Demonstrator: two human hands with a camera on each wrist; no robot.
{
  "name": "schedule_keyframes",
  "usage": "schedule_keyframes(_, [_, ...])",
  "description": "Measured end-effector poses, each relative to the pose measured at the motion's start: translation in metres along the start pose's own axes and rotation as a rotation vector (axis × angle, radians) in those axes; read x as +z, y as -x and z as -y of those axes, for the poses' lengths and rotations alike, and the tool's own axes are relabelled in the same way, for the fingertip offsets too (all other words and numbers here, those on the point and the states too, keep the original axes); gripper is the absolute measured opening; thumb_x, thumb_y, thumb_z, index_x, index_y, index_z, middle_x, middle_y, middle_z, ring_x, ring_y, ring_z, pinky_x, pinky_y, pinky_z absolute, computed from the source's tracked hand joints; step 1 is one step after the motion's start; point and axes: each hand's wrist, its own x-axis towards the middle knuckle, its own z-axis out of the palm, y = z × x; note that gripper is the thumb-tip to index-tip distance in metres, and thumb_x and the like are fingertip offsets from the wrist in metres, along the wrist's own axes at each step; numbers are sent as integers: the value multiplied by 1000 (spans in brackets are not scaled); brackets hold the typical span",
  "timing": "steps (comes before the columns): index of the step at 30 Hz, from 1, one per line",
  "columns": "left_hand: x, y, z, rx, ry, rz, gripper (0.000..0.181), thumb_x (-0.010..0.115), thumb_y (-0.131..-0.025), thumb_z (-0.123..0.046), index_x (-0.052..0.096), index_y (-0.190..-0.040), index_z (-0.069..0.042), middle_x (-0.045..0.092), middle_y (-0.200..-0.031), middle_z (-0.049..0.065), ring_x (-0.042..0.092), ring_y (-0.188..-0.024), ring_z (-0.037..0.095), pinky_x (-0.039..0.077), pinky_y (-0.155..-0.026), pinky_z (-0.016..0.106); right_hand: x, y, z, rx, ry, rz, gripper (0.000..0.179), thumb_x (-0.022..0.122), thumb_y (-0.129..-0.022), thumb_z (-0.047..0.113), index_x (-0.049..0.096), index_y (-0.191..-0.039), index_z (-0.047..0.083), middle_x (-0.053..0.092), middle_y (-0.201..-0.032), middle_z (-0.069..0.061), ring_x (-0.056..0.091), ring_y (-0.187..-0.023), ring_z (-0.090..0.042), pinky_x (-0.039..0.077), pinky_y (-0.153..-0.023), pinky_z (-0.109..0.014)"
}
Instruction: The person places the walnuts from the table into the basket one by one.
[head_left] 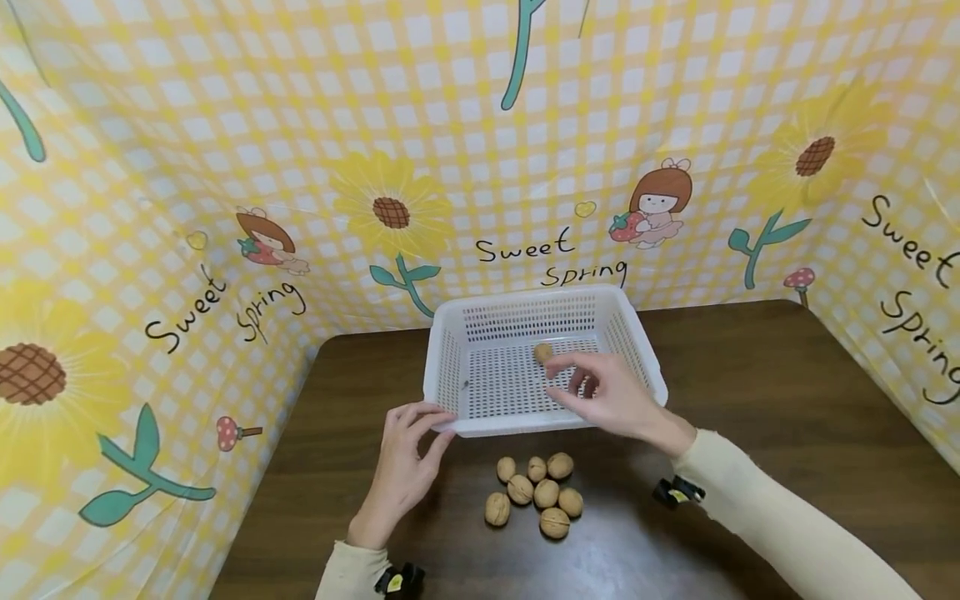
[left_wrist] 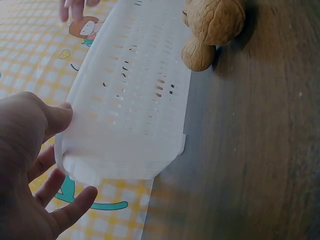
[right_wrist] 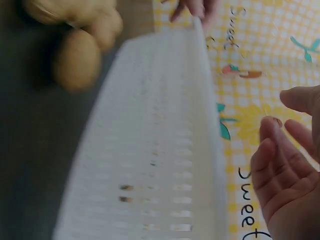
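Note:
A white perforated plastic basket (head_left: 510, 429) stands on the table. My left hand (head_left: 408, 458) holds its near left corner; in the left wrist view the thumb lies at the rim and the fingers reach round the corner. Above the inside of the basket, at its right, is my right hand (head_left: 607, 396), with thumb and forefinger apart and nothing between them. One walnut (head_left: 542, 354) is in the basket, just beyond those fingertips. Several walnuts (head_left: 546, 493) lie in a loose group on the table in front of the basket, between the two forearms.
The dark wooden table (head_left: 720, 367) extends to both sides of the basket. A yellow checked cloth (head_left: 480, 150) with sunflowers and lettering hangs behind the table and along its sides. Each wrist carries a small black strapped device.

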Motion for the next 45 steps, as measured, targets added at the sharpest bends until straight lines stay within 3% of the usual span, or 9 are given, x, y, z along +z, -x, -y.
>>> schedule_keyframes(2, [-1,-1,-1,-10,-12,1,19,80,-94,-9,81,-112,-12,71,-125,14,52,-123,36,45,-102,60,3,14,-1,-39,0,12,29,82,-91,9,77,-120,12,80,-104,-1,62,-66,1,55,-53,-23])
schedule_keyframes(6, [-1,0,-4,-23,-43,9,19,80,-94,-10,81,-113,-13,71,-126,11,52,-123,35,48,-102,60,8,41,-6,-72,-24,110,31,82,-90,7,76,-120,13,80,-102,-1,59,-64,5,54,-53,-20])
schedule_keyframes(13, [-1,-1,-6,0,-54,-13,19,81,-92,-8,81,-111,-12,71,-123,10,53,-121,36,48,-101,57,20,67,-19,-31,-81,229,31,81,-93,8,75,-122,15,80,-113,-7,61,-67,6,57,-61,-20])
schedule_keyframes(16, [0,-1,-6,-1,-51,-10,19,81,-93,-9,81,-112,-12,71,-123,8,53,-122,35,48,-101,56,25,74,-27,6,-80,266,30,81,-95,13,74,-124,10,79,-104,-4,61,-67,6,56,-59,-20])
schedule_keyframes(21, [0,0,-7,-21,-34,3,19,80,-95,-12,82,-114,-14,71,-124,7,53,-125,34,48,-103,56,31,80,-38,122,-118,322,34,80,-96,16,72,-128,7,71,-81,2,59,-61,4,53,-54,-21])
schedule_keyframes(25, [-1,0,-7,-22,-22,-4,19,80,-95,-12,82,-113,-14,72,-125,8,52,-125,33,47,-103,56,32,80,-44,175,-134,340,35,80,-96,17,72,-129,7,69,-73,4,57,-58,3,52,-51,-21])
schedule_keyframes(37, [2,2,0,58,-27,-108,22,87,-86,-7,84,-107,-13,77,-115,5,61,-122,37,48,-102,52,34,81,-48,237,-90,397,39,82,-95,23,72,-131,12,66,-73,10,56,-61,5,50,-59,-19])
schedule_keyframes(45, [4,3,2,56,-21,-133,22,88,-85,-7,84,-105,-15,78,-114,4,63,-124,36,47,-105,50,35,82,-49,238,-70,385,33,80,-97,25,73,-127,15,68,-75,9,57,-62,4,50,-59,-19])
